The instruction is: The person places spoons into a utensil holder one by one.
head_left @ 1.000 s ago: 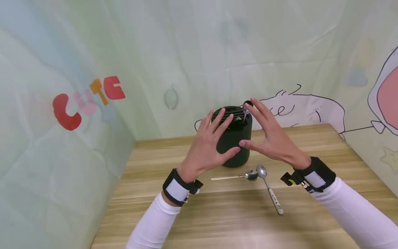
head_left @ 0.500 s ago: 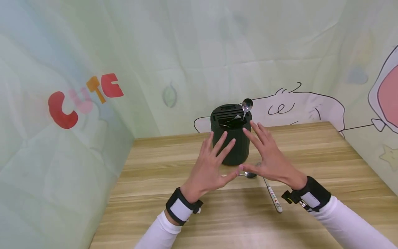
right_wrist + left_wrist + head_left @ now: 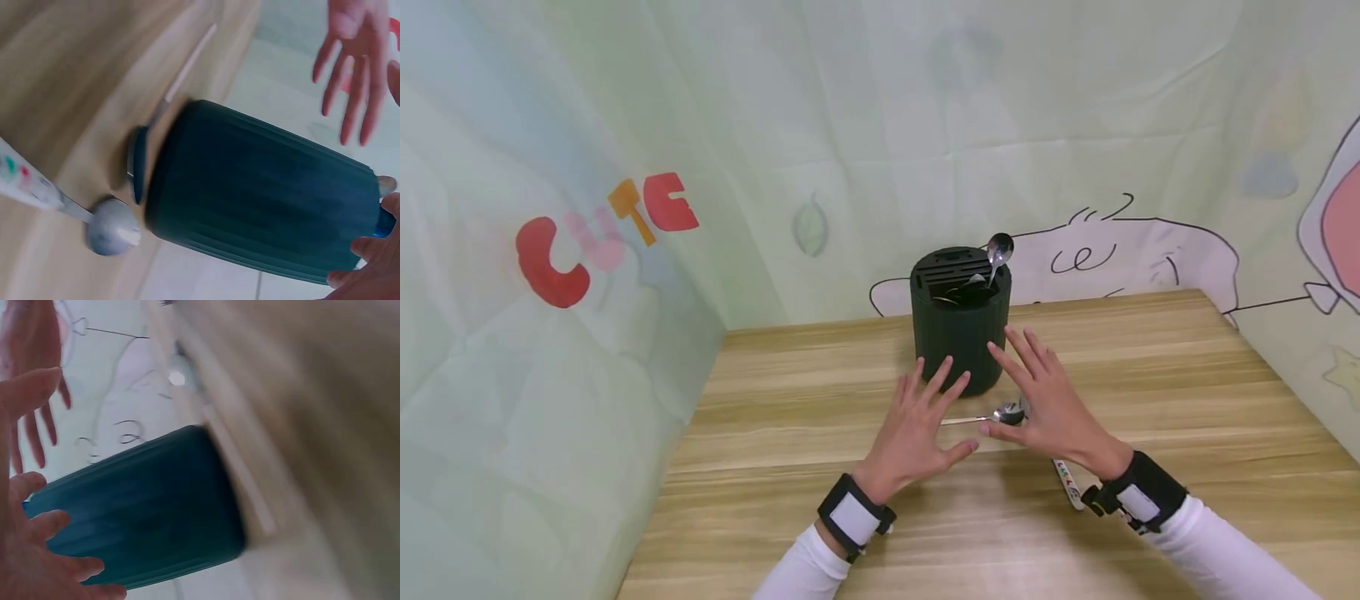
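We see the dark green holder (image 3: 958,337) standing upright on the wooden table (image 3: 1150,375), near its back edge. We judge it to be stiff, probably plastic, light to moderate in weight, with its cutlery likely to rattle if tipped. Its smooth sides may slip a little, so we would take hold with 2 palms on opposite walls, below the rim.

Our left hand (image 3: 913,437) and right hand (image 3: 1052,408) are spread wide in front of it, palms towards each other, and hold nothing; we cannot tell whether any fingertip touches the holder.

A spoon (image 3: 999,250) sticks up from the front compartment, bowl uppermost, a snag for fingers there. Just before the base, the pale-handled spoon (image 3: 1007,414) and the patterned spoon (image 3: 1068,485) lie in our way, bowls close together. Behind hangs the printed backdrop (image 3: 880,208).
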{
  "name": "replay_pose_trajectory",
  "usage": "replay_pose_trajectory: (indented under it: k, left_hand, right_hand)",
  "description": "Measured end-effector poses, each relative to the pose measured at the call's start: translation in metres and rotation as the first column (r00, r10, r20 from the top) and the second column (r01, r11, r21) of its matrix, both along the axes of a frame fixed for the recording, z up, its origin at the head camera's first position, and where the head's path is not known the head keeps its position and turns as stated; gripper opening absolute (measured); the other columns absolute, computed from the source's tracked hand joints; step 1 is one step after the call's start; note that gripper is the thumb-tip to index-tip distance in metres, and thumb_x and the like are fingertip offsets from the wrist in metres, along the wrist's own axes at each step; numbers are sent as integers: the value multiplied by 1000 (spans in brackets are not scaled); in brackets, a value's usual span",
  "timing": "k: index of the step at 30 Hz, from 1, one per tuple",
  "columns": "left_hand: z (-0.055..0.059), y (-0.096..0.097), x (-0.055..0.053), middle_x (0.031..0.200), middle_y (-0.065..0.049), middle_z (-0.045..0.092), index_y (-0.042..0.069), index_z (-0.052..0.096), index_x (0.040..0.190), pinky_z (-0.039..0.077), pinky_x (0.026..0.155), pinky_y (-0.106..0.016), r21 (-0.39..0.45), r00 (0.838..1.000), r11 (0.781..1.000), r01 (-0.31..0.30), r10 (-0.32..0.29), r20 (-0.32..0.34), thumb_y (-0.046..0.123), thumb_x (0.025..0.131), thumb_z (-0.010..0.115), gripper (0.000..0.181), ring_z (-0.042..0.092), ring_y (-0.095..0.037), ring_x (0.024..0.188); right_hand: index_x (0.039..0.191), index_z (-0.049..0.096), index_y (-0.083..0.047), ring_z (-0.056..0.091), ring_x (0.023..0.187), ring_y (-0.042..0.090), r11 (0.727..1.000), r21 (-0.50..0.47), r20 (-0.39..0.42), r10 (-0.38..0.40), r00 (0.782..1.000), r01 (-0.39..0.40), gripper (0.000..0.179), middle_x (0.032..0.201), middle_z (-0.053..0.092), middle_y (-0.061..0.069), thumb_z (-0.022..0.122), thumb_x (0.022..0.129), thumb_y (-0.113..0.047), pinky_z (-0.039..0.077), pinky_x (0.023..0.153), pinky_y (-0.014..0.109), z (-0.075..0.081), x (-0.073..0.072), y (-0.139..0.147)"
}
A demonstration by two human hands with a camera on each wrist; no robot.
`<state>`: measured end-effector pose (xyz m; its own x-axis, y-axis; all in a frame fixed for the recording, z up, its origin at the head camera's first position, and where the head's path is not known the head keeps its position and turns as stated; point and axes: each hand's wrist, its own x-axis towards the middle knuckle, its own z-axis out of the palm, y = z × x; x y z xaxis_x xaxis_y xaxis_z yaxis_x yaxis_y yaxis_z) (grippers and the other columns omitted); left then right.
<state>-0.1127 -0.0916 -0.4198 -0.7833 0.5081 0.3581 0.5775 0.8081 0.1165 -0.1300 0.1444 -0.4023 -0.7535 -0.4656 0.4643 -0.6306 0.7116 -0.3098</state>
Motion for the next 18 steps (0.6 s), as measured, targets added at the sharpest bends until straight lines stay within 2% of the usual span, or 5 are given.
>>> replay_pose_trajectory:
  k: [5,9,15,18]
  left_hand:
    - [-18,1,-7,165,-4,20,26,29,155,26,116,-62,-50,998,998,-31,33,52,65,83,64,89,22,-46,148]
    - [-29,2,-11,165,-4,18,27,25,156,29,114,-62,-66,996,997,-40,45,78,65,82,65,92,24,-46,147]
    - [-35,4,-17,166,-4,17,26,20,158,29,115,-61,-103,990,993,-52,65,123,65,83,64,95,23,-45,148]
    - [-36,4,-19,165,-4,19,25,23,157,30,115,-61,-99,988,994,-50,63,139,64,83,65,94,25,-45,147]
  right_hand:
    - [155,28,-19,15,149,46,1000,29,61,-7,998,5,114,163,19,18,85,64,-57,17,111,74,-16,-1,-1]
    - [155,28,-17,16,149,46,998,63,93,-23,995,18,115,164,18,17,84,64,-58,18,113,71,-26,-4,-3]
    - [156,27,-15,16,149,46,994,106,128,-38,991,25,113,164,17,18,84,67,-57,18,114,70,-42,-9,-5]
    - [154,31,-13,23,147,46,992,123,125,-33,992,17,110,161,24,19,84,68,-55,22,113,69,-50,-11,-6]
